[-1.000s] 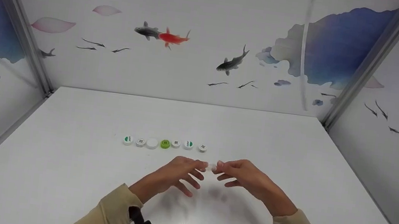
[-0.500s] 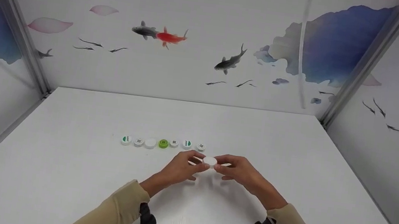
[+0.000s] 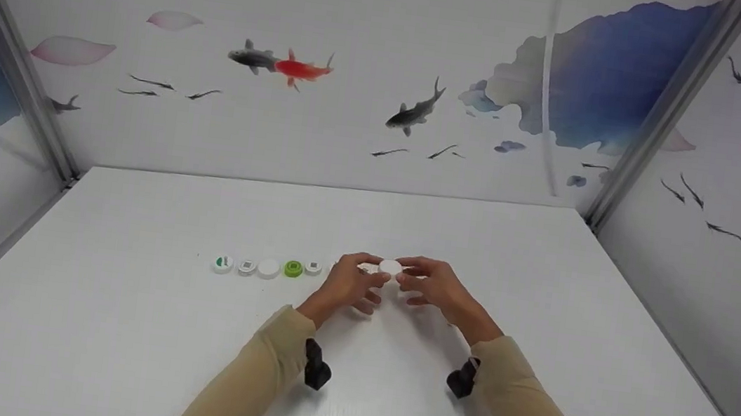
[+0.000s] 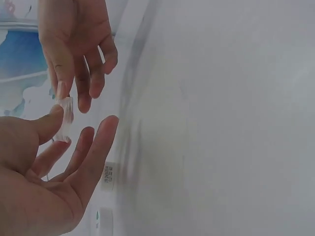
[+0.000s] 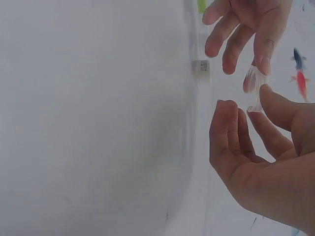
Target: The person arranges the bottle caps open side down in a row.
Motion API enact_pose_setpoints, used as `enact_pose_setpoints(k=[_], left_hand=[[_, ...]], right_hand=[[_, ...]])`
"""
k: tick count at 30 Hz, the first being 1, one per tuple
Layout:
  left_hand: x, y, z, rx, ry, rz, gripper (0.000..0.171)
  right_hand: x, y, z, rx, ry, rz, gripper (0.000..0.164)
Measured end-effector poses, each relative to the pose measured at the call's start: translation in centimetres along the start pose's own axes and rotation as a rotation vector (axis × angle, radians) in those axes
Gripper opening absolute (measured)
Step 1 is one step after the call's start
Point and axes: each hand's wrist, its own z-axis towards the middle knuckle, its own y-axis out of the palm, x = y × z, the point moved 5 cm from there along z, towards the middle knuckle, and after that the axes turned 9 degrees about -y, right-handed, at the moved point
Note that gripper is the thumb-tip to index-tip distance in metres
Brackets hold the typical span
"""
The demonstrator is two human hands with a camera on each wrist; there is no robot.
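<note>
A white bottle cap [image 3: 390, 268] is held up off the table between both hands, above the right end of a row of caps. Left thumb and fingers pinch one side of it; the left hand [image 3: 349, 282] has its other fingers spread loosely. From the opposite side, the right hand [image 3: 437, 288] pinches it with thumb and fingertips. In the left wrist view the held cap [image 4: 65, 119] looks translucent and stands on edge to the camera. Fine ridges run along the cap's side [image 5: 254, 88] in the right wrist view.
Left of the hands, the row holds a green-printed white cap [image 3: 222, 264], a small white cap [image 3: 246, 267], a plain white cap [image 3: 269, 268], a green cap [image 3: 293, 268] and another small white cap [image 3: 313, 268]. The left hand hides the row's right end. Patterned walls surround the white table [image 3: 113, 346].
Both hands have moved forward with the cap, to the row's right end. The cap, mostly hidden by the fingers at first, now shows its top face. The view has shifted slightly.
</note>
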Motion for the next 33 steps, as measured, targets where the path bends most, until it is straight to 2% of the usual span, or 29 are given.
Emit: enact_pose_setpoints(k=[4, 7, 12, 19, 33], left_hand=[[-0.5, 0.3, 0.2, 0.046, -0.059, -0.024, 0.043], [-1.0, 0.5, 0.2, 0.063, -0.108, -0.024, 0.044], [-1.6, 0.7, 0.0, 0.066, -0.176, -0.025, 0.046], [-2.0, 0.9, 0.1, 0.076, -0.234, -0.039, 0.047], [-2.2, 0.8, 0.1, 0.087, -0.228, -0.013, 0.053]], right_hand=[[0.3, 0.3, 0.8, 0.04, 0.062, -0.039, 0.041], [0.5, 0.7, 1.1, 0.039, 0.096, -0.083, 0.04], [0.6, 1.1, 1.2, 0.038, 0.136, -0.124, 0.039], [0.6, 1.6, 1.3, 0.055, 0.164, -0.156, 0.035], [0.6, 2.2, 1.5, 0.063, 0.14, -0.166, 0.032]])
